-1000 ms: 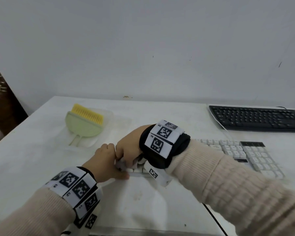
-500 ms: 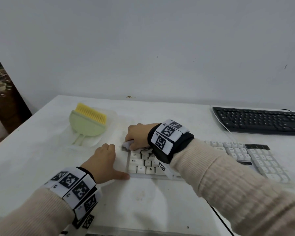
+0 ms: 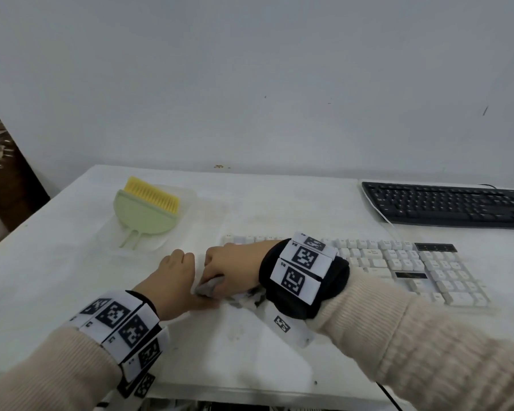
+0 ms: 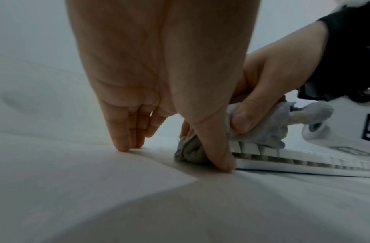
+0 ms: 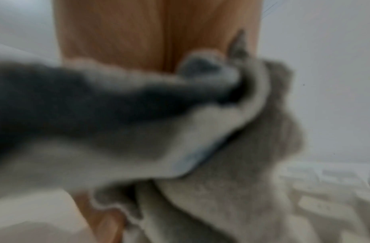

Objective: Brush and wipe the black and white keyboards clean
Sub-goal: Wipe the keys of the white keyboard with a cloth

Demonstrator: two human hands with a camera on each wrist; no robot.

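Grip: right hand [image 3: 232,269] bunches the cloth [image 4: 260,131]; left hand [image 3: 175,280], fingers curled, steadies nothing but the counter [image 3: 57,262].
Change: cloth slid back from top row to white keyboard [image 3: 398,265]'s 7 o'clock corner.
Meaning: probably still wiping; black keyboard [image 3: 445,204] waits at 2 o'clock.

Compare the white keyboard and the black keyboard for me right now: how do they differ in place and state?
The white keyboard lies nearer the person; the black keyboard sits farther back on the right. The right hand presses a grey cloth onto the white keyboard's left end while the left hand rests against that end; nothing touches the black keyboard. Both lie flat on the white table.
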